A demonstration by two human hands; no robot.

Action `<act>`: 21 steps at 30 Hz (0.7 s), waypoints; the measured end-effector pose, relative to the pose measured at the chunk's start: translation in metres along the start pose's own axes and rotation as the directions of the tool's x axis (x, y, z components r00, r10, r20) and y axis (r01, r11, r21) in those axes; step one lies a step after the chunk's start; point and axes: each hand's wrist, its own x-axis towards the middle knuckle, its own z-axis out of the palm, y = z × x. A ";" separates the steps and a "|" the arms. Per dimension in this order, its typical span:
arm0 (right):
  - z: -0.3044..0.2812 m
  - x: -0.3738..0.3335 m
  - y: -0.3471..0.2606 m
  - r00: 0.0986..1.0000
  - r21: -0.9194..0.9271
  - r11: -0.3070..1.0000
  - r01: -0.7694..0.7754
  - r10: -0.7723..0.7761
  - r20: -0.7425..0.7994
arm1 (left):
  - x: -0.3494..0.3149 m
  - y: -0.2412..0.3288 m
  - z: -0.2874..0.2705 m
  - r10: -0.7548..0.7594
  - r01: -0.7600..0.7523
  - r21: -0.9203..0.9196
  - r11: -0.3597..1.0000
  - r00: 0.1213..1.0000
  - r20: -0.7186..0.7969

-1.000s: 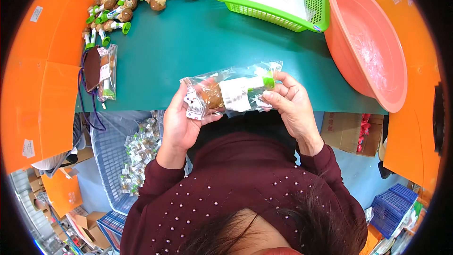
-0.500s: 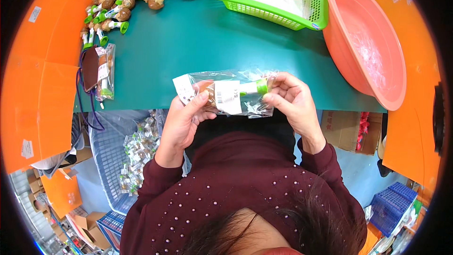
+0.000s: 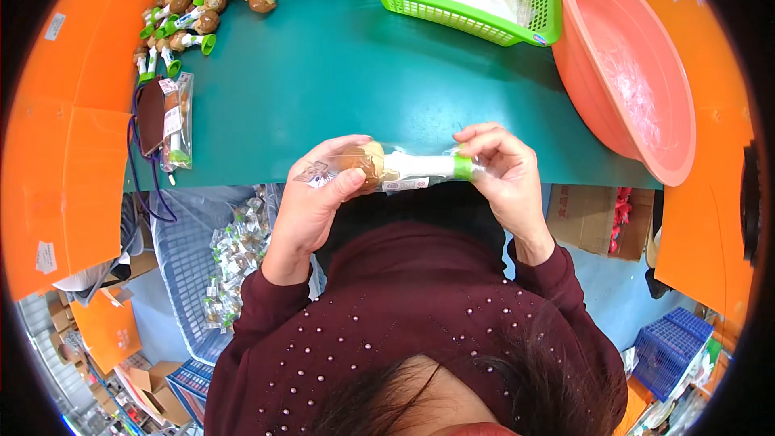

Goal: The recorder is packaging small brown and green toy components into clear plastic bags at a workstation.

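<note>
Hovering by the near edge of the table (image 3: pixel 323 73), a bagged toy (image 3: pixel 421 166) is lying between half-curled hands: left hand (image 3: pixel 300 222) gripping its brown end, right hand (image 3: pixel 512 186) pinching its green end.

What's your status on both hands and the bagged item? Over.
Left hand gripping brown end; right hand at green end. Bagged item roughly level between them. Pink basin off right, apart from both hands.
</note>
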 end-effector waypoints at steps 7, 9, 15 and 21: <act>-0.007 -0.004 -0.006 0.973 0.179 0.960 -0.217 0.228 -0.039 | -0.001 -0.011 0.000 0.333 -0.337 0.003 0.941 0.931 0.147; -0.011 -0.004 -0.008 0.971 0.224 0.945 -0.238 0.240 0.018 | 0.000 -0.016 0.000 0.387 -0.390 -0.015 0.921 0.908 0.163; -0.031 -0.016 0.003 0.919 0.171 0.905 -0.389 0.370 0.133 | 0.005 -0.030 -0.001 0.491 -0.510 0.067 0.858 0.851 0.186; -0.041 -0.007 -0.019 0.881 0.291 0.836 -0.466 0.469 0.063 | 0.006 -0.010 0.003 0.654 -0.849 0.423 0.317 0.519 0.551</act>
